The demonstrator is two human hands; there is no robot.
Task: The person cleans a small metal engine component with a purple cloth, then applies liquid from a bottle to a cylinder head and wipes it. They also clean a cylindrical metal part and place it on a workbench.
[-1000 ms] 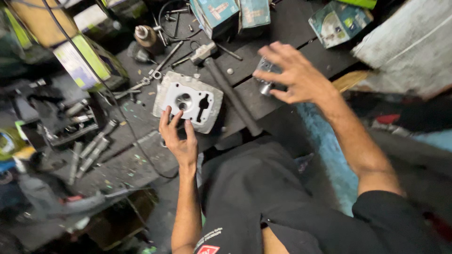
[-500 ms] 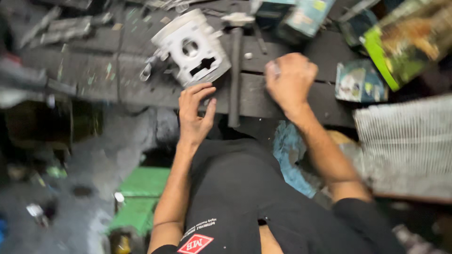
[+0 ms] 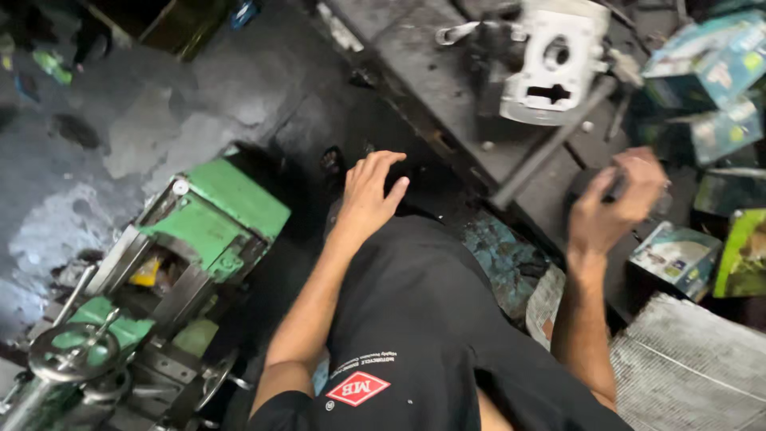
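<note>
Left hand (image 3: 371, 191) off white cylinder block (image 3: 550, 64), now hanging below bench edge (image 3: 447, 88), fingers loosely spread, empty. Right hand (image 3: 610, 207) blurred, curled around small dark object, grip unclear. Block alone on bench, unsupported, hammer handle (image 3: 550, 152) just beside it

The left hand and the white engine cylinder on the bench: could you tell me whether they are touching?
Apart. The head view shows the left hand open below the bench edge, with dark benchtop between it and the white engine cylinder.
</note>
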